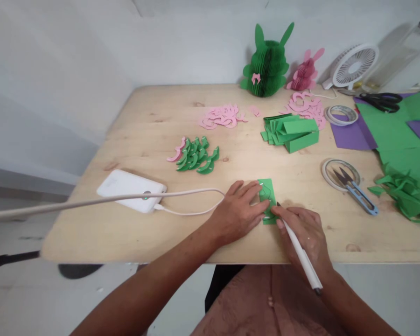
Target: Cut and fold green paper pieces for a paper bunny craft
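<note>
On the wooden table's front part lies a small green paper strip (270, 218) with curved outlines drawn on it. My left hand (236, 214) rests on it from the left, fingers spread and pressing it down. A white pen (303, 259) is gripped in my right hand (306, 233); its dark tip is at the strip's right edge. Cut green scalloped pieces (194, 154) and a pink one (177, 151) lie together beyond my left hand. Folded green paper strips (292, 133) sit farther back, to the right.
A white power bank (126, 189) and its cable (101, 199) are at left. Blue thread snips (359, 193) lie over a tape roll (329, 173) at right. Behind stand a green paper rabbit (269, 65), a pink one (304, 74) and a fan (354, 66). Black scissors (381, 100) lie far right.
</note>
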A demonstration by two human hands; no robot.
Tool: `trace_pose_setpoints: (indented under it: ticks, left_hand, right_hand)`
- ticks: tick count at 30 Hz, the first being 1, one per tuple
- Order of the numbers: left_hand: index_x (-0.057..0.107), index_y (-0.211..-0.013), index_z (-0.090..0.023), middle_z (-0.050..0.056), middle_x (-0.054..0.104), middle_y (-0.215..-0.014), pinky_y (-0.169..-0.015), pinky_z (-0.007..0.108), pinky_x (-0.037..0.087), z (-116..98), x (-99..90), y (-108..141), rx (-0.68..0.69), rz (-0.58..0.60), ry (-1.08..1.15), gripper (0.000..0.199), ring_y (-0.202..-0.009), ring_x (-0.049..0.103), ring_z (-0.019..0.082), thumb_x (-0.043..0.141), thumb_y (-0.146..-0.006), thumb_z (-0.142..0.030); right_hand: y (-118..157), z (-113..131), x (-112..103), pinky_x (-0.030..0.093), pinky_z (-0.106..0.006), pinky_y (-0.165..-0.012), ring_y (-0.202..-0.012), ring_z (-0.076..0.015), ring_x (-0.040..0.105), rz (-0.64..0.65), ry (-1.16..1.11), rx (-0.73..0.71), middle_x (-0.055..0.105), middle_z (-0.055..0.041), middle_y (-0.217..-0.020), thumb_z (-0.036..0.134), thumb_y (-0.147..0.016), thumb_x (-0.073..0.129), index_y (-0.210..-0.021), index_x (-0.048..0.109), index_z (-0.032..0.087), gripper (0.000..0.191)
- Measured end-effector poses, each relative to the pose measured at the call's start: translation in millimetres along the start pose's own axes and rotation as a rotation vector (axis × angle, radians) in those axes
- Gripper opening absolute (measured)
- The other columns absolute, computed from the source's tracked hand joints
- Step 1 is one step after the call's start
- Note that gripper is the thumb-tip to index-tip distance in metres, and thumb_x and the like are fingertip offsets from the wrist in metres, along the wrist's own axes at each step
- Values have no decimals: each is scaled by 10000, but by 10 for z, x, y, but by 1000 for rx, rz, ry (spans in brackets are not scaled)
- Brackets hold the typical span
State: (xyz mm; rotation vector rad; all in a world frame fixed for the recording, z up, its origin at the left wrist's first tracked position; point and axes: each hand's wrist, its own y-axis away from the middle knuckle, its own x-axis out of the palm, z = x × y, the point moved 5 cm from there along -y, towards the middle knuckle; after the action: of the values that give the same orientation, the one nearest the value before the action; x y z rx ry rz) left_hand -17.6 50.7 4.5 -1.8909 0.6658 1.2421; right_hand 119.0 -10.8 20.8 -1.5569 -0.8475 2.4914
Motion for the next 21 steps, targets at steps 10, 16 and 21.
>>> trace_pose_setpoints:
  ticks: [10, 16, 21]
  left_hand:
    - [592, -1108, -224, 127, 536, -1273, -1060, 478, 323, 6, 12, 6, -10, 14, 8, 233, -1284, 438, 262, 476, -921, -300]
    - [587, -1114, -223, 123, 536, -1278, -1064, 476, 317, 3, 4, -3, -12, 26, 9, 237, -1289, 432, 260, 474, -921, -300]
    - [582, -1127, -218, 121, 537, -1278, -1068, 473, 313, 3, 10, -5, -20, 35, 6, 248, -1294, 425, 257, 480, -920, -308]
  right_hand:
    - [5, 10, -11, 377, -342, -814, -854, -192, 594, -9, 0, -13, 693, -55, -831, 144, -907, 518, -1083, 619, 149, 203]
    - [-4, 28, -12, 376, -343, -822, -852, -191, 591, -17, -10, 5, 692, -50, -823, 130, -905, 516, -1070, 623, 147, 197]
    - [-4, 24, 0, 374, -344, -820, -855, -192, 593, -8, -10, 14, 695, -45, -829, 137, -910, 513, -1080, 618, 157, 201]
